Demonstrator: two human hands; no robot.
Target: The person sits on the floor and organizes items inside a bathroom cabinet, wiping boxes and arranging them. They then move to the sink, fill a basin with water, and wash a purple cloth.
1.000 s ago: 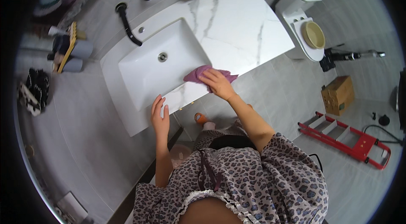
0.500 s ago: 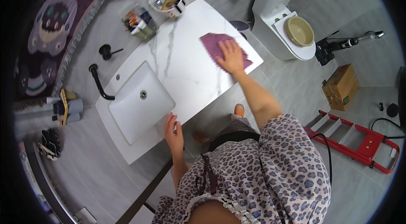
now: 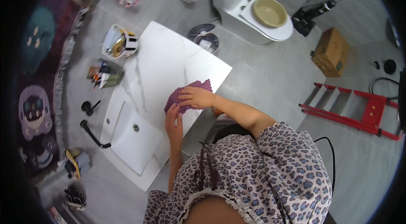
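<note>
A purple cloth (image 3: 172, 100) lies bunched on the white marbled countertop (image 3: 160, 54), close to its front edge. My right hand (image 3: 196, 97) rests flat on top of the cloth, fingers stretched out to the left and pressing it down. At the cloth's lower left edge is my left hand (image 3: 173, 124), its fingertips touching the fabric and its thumb apart from the fingers. Just left of that hand is the white sink basin (image 3: 136, 139), set into the counter.
Behind the counter sit a white caddy (image 3: 119, 42) and a greenish container (image 3: 105, 73) of small items. A black faucet (image 3: 95, 135) reaches over the basin. Beyond the counter are a round-lidded bin (image 3: 205, 40), a toilet with a beige basin (image 3: 269, 12), a cardboard box (image 3: 331, 52) and a red ladder (image 3: 351, 107).
My right hand has drawn the cloth left and nearer along the counter, and it is now more bunched. My left hand has come up to the cloth's edge. The view has shifted.
</note>
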